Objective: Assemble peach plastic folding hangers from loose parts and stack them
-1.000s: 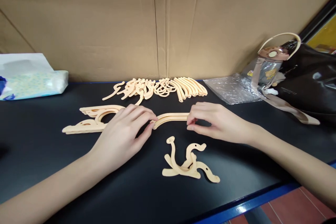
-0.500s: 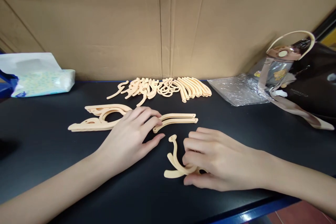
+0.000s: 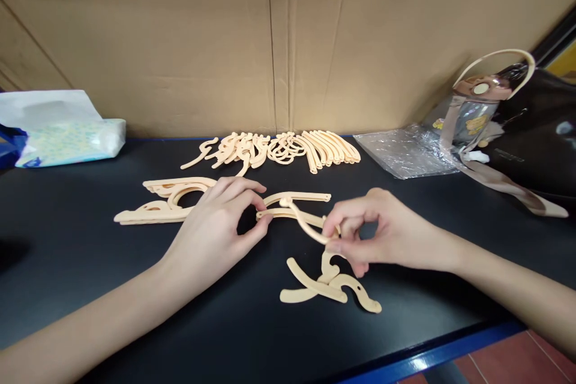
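Note:
My left hand [image 3: 220, 213] pinches the left end of a long beige hanger arm [image 3: 292, 214] between thumb and fingertip. Just behind that lies a second hanger arm [image 3: 306, 196]. Between the thumb and fingers of my right hand [image 3: 373, 234] is a curved beige hanger hook [image 3: 306, 228], raised over the right part of the pinched arm. A small heap of loose hanger hooks [image 3: 333, 288] rests on the black table below my right hand. Left of my left hand are stacked folding hangers [image 3: 153, 213], partly covered by the hand.
Along the back lie several hanger hooks [image 3: 238, 147], beige rings [image 3: 283, 149] and a row of hanger arms [image 3: 333, 147]. A tissue pack [image 3: 72, 138] is at the left. To the right are a clear plastic bag [image 3: 400, 153], a bottle [image 3: 479, 111] and a dark bag [image 3: 535, 138].
My right hand has lifted a hook from the small heap and moved up beside the hanger arms. My left thumb and finger have closed on the end of the nearer arm.

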Motion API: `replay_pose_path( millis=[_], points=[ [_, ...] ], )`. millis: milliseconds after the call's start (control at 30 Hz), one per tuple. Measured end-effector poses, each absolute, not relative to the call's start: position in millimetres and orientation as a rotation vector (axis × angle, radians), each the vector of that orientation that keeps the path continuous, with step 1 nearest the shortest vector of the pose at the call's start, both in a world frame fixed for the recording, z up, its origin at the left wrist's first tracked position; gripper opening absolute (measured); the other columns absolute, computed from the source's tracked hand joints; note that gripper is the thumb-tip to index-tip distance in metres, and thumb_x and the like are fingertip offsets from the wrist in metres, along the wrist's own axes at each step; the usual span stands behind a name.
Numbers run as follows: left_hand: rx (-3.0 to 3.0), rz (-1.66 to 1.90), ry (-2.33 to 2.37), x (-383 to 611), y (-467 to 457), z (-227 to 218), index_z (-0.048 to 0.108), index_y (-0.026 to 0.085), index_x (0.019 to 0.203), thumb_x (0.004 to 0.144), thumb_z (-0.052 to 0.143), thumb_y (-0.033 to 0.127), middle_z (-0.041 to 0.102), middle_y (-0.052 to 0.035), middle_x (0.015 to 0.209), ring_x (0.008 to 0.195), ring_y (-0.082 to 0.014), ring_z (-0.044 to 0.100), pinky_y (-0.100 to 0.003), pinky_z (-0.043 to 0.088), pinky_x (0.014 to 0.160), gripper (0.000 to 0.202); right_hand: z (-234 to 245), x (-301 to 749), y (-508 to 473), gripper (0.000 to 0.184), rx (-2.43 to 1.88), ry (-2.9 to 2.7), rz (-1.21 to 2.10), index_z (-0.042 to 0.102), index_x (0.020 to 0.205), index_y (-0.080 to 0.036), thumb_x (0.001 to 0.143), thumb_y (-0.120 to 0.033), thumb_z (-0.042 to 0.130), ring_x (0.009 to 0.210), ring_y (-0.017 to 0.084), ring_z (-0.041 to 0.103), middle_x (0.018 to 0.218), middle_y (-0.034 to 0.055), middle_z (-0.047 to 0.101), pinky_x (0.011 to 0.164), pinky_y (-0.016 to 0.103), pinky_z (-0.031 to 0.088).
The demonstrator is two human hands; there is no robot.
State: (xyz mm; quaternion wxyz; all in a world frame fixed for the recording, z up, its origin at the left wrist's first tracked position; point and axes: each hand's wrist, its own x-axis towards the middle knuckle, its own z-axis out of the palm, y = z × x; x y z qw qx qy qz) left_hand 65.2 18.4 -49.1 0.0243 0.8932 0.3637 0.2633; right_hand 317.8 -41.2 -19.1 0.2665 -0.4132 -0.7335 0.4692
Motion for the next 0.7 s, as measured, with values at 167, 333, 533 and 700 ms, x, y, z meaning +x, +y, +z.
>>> replay_pose_path(
  millis=[167,333,533,700],
  points=[
    [2.298,0.924,1.257,66,13,-39,0.063,0.024,0.09,0.091,0.056,0.047,0.067,-0.0001,0.091,0.084,-0.0197,0.059,-0.033,0.047,0.076,0.024,-17,327,-27,0.016,-1.059,-1.549,1.423,0.058,0.089,-0.019,0.087,-0.03,0.069,0.059,0.015,0.072,0.072,0.0036,0.076,0.052,0.022,0.054],
    [1.839,0.965,1.149,70,12,-32,0.066,0.022,0.088,0.088,0.061,0.051,0.069,0.0001,0.085,0.077,-0.0165,0.061,-0.029,0.052,0.074,0.029,-22,332,-15,0.008,-1.099,-1.435,1.359,0.059,0.091,-0.019,0.087,-0.023,0.064,0.08,0.016,0.074,0.088,0.0057,0.077,0.061,0.021,0.057],
    [1.349,0.908,0.99,74,10,-32,0.067,0.021,0.099,0.091,0.061,0.048,0.068,-0.0015,0.081,0.078,-0.0161,0.067,-0.029,0.059,0.075,0.029,-26,334,-11,0.016,-1.094,-1.318,1.397,0.06,0.083,-0.017,0.086,-0.031,0.067,0.068,0.012,0.07,0.081,0.0039,0.073,0.059,0.02,0.055],
    [1.377,0.724,0.984,78,-1,-30,0.058,0.024,0.103,0.092,0.052,0.056,0.047,0.0073,0.063,0.038,-0.0038,0.033,-0.015,0.029,0.033,0.035,-34,328,-12,0.016,-1.013,-1.34,1.51,0.058,0.096,-0.02,0.089,-0.03,0.067,0.064,0.01,0.064,0.08,-0.0003,0.069,0.062,0.023,0.054]
  ],
)
